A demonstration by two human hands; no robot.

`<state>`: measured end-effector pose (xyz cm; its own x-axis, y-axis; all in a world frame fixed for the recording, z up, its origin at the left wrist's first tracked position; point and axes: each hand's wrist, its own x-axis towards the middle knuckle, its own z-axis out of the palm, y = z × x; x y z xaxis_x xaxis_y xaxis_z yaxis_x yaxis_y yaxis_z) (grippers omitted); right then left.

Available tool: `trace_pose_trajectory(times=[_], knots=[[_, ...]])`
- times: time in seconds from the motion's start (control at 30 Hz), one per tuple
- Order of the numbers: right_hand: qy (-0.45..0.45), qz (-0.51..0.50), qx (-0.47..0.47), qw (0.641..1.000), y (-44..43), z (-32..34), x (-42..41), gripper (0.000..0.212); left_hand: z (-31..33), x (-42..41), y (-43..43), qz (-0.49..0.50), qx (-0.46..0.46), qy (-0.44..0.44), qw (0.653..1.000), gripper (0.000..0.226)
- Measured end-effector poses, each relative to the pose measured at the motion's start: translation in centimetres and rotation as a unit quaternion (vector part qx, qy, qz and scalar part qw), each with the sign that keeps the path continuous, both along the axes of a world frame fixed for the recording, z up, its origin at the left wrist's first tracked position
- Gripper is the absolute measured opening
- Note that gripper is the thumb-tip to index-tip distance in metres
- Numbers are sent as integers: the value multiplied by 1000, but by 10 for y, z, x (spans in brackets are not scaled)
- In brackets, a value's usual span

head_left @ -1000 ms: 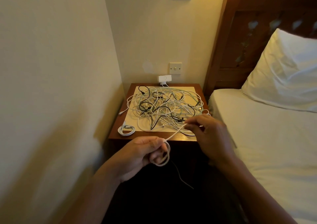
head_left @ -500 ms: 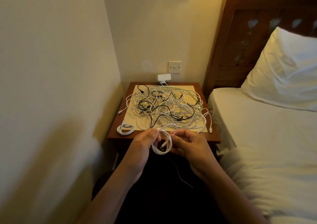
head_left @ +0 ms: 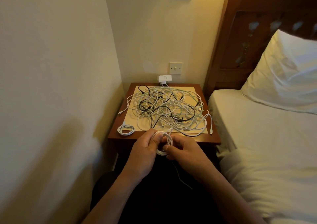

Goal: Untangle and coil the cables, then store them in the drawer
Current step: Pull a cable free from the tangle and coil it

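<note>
A small white cable coil (head_left: 165,140) is held in the air between both hands, just in front of the near edge of the wooden nightstand (head_left: 212,135). The coil is made of several thin, tight loops, slightly uneven, with one loop standing up above the fingers. A thin loose tail (head_left: 179,176) is seen hanging down from it against the dark lap below. The left side of the coil is grasped by the left hand (head_left: 145,149), whose fingers are curled round the loops. The lower right side is pinched by the right hand (head_left: 186,154) between thumb and bent fingers.

On the nightstand a cream mat (head_left: 189,90) is laid, and most of it is covered by a loose tangle of cables (head_left: 168,110), mostly white with a few black ones threaded through. One white lead with a plug at its end (head_left: 211,132) is draped off the mat's right edge. A finished white coiled cable (head_left: 125,129) is set apart at the front left corner of the wood. A white adapter (head_left: 165,78) is seen at the wall behind, below a light switch (head_left: 175,68). A bed with a white pillow (head_left: 283,76) is placed to the right.
</note>
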<state>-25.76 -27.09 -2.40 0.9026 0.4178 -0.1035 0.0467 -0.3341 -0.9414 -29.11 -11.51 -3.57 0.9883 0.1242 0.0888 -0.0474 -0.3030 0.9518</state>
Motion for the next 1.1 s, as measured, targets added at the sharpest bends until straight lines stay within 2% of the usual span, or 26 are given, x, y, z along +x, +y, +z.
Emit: trace_pose_trajectory(times=[0.07,0.1,0.23,0.3,0.37,0.43,0.5,0.57,0.63,0.7,0.77,0.87,1.0,1.1], knots=[[-124,11,-161,979,0,3,-3,13,-2,3,6,48,83,-32,995,26],[-138,25,-200,970,-2,7,-5,14,-1,5,12,79,112,-43,990,26],[-140,84,-233,959,-8,17,-14,15,7,12,32,145,112,-4,983,28],[-216,57,-243,944,-12,14,-14,22,10,8,25,135,36,15,990,29],[-283,38,-253,924,-14,6,-11,27,16,3,13,112,-86,43,989,31],[-276,27,-247,928,-14,0,-10,26,21,0,6,96,-186,66,976,31],[-257,3,-204,944,-12,-3,-9,22,24,-1,3,85,-279,66,954,32],[-239,-57,-109,963,-8,-6,-12,20,23,-2,-3,76,-331,58,939,34],[-140,-127,32,982,-3,-8,-15,18,21,-4,-13,77,-342,58,935,30],[5,-158,190,969,4,-6,-19,17,17,-4,-21,92,-308,51,946,27],[107,-164,304,932,9,-4,-23,19,12,-2,-23,115,-252,27,960,25],[154,-164,354,908,9,-3,-26,23,12,-2,-23,121,-199,5,973,24],[140,-175,313,923,3,-9,-21,18,11,-3,-24,110,-162,-4,981,20],[145,-130,328,924,-2,-8,-15,20,14,-4,-22,73,-209,59,973,20]])
